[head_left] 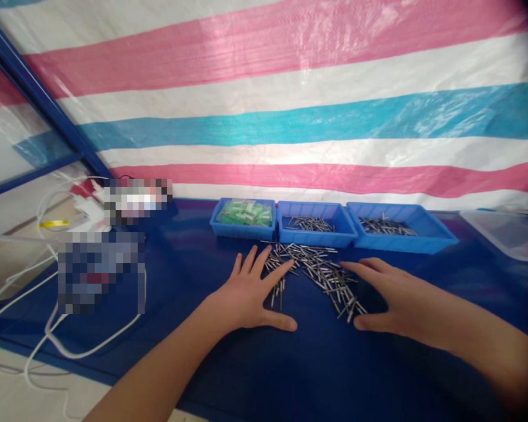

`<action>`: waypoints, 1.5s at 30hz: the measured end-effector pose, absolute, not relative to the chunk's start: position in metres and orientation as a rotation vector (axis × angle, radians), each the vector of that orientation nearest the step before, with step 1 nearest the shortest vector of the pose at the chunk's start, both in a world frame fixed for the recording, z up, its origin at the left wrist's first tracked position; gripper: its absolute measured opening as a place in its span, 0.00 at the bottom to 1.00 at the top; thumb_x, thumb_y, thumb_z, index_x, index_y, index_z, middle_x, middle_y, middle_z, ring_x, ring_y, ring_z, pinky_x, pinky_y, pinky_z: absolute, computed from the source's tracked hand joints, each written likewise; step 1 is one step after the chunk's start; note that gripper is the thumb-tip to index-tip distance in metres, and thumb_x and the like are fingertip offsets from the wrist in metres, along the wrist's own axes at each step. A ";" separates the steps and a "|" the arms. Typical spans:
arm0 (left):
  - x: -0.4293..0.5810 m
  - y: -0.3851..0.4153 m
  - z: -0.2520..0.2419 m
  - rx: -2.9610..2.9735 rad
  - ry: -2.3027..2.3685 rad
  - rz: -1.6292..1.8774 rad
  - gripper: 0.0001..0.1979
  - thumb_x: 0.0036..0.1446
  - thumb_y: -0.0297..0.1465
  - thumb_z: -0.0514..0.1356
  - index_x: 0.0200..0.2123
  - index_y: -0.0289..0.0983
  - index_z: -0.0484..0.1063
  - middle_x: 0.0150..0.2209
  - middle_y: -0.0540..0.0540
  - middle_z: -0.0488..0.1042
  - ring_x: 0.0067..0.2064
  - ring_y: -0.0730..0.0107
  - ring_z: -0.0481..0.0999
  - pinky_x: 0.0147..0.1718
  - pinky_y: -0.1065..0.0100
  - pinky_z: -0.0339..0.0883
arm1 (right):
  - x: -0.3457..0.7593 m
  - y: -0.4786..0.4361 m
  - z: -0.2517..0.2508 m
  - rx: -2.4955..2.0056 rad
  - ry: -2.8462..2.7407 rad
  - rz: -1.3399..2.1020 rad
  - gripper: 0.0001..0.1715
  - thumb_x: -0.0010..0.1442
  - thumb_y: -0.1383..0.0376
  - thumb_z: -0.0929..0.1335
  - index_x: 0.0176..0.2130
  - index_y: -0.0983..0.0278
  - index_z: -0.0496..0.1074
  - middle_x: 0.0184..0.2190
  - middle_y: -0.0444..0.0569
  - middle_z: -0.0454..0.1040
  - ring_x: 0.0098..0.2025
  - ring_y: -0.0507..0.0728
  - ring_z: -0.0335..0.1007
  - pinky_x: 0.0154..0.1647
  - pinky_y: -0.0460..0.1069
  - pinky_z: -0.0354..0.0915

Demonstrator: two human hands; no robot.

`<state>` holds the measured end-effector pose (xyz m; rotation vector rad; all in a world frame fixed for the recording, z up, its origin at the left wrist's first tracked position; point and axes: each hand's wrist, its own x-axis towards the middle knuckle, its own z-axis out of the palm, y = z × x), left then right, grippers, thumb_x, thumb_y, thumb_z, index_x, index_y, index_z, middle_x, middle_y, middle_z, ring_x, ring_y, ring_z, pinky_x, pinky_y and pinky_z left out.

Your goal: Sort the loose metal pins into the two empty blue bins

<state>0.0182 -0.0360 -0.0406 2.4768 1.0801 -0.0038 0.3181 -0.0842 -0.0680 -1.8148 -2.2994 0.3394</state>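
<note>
A loose pile of thin metal pins (pixel 328 269) lies on the dark blue table (pixel 317 375). My left hand (pixel 250 296) is at the pile's left side, fingers spread, with the index fingertip over some pins. At the right edge of the pile is my right hand (pixel 391 296), thumb and fingers apart and nothing between them. Behind the pile stand three blue bins: the left bin (pixel 242 231) holds green and clear packets (pixel 245 212), while the middle bin (pixel 319 238) and the right bin (pixel 405 242) hold similar metal pins.
At the far right lies a clear plastic tray or lid (pixel 501 234). White cables (pixel 83 354) and a white plug block (pixel 90 214) are on the left, beside blurred-out items. A striped sheet (pixel 290 123) hangs behind the table, with a blue metal post (pixel 39 99) at left.
</note>
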 end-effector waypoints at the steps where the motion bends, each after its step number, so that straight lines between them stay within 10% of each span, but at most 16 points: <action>1: 0.020 -0.037 -0.042 2.485 1.099 0.002 0.50 0.44 0.61 0.57 0.67 0.52 0.44 0.70 0.38 0.37 0.67 0.31 0.33 0.57 0.29 0.36 | 0.314 -0.083 -0.066 -1.822 -2.299 0.389 0.46 0.41 0.59 0.75 0.59 0.60 0.66 0.52 0.57 0.70 0.46 0.65 0.73 0.46 0.57 0.70; 14: 0.046 -0.048 -0.055 2.604 1.204 0.216 0.33 0.60 0.54 0.47 0.66 0.50 0.49 0.69 0.41 0.45 0.68 0.40 0.39 0.61 0.36 0.38 | 0.261 -0.074 -0.051 -1.568 -2.296 0.346 0.15 0.58 0.65 0.66 0.46 0.60 0.74 0.41 0.52 0.74 0.31 0.55 0.73 0.33 0.51 0.69; 27: 0.053 -0.050 -0.056 2.559 1.190 0.308 0.47 0.48 0.61 0.55 0.66 0.43 0.51 0.68 0.37 0.48 0.68 0.38 0.41 0.61 0.34 0.36 | 0.249 -0.070 -0.051 -1.495 -2.117 0.281 0.14 0.62 0.67 0.63 0.46 0.61 0.74 0.44 0.51 0.77 0.42 0.59 0.75 0.43 0.53 0.71; 45: 0.057 -0.049 -0.060 2.625 1.302 0.394 0.22 0.65 0.39 0.50 0.61 0.45 0.58 0.64 0.42 0.57 0.66 0.50 0.52 0.62 0.41 0.48 | 0.247 -0.070 -0.063 -1.449 -2.100 0.127 0.15 0.65 0.65 0.61 0.50 0.63 0.71 0.44 0.51 0.78 0.42 0.59 0.76 0.43 0.53 0.70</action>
